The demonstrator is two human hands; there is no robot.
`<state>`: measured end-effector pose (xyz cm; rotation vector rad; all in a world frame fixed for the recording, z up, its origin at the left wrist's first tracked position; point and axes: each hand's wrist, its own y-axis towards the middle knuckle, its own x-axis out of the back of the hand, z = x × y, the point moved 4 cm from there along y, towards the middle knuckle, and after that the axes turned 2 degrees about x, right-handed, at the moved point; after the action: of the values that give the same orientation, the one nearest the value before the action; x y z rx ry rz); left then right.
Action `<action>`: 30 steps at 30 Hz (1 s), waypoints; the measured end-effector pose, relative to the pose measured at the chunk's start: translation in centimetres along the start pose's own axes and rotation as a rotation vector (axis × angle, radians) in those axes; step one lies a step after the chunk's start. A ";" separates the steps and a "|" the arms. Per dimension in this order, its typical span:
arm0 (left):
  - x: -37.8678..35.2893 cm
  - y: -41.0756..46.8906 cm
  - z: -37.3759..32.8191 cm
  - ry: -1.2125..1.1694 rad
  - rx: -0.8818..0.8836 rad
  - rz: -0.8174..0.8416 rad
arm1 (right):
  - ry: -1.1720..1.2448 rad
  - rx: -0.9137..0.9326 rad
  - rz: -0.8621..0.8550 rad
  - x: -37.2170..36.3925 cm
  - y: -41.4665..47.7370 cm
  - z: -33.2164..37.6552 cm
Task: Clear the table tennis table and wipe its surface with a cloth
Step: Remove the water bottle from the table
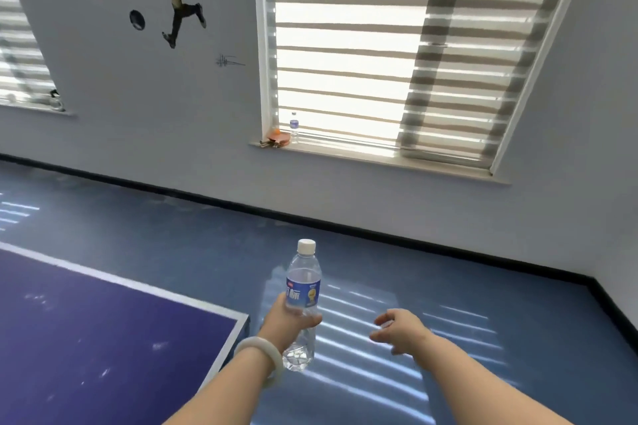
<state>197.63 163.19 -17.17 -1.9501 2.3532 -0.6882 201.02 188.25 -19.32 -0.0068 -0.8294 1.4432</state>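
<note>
Item 1: clear plastic water bottle (303, 300), blue label, white cap: upright, off the blue table tennis table (103, 321), past its 3 o'clock corner. L hand (286, 321) wraps its middle, I judge to carry it to the 12 o'clock pale windowsill (345, 152). R hand (397, 329): loose, empty.

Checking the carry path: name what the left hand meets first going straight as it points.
Free over the floor; the left hand, holding the bottle, probably meets the wall below the windowsill first.
</note>
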 end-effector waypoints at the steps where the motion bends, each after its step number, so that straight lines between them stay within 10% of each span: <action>1: 0.6 2.8 -1.2 0.006 0.000 0.001 | 0.000 0.008 -0.010 0.7 2.4 1.7; 30: 4.6 66.9 -23.6 -0.187 0.121 -0.182 | 0.022 0.171 0.194 17.0 66.4 34.9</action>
<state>127.54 175.14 -17.04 -2.0918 1.9995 -0.6093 124.79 198.44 -17.21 0.0269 -0.7001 1.6903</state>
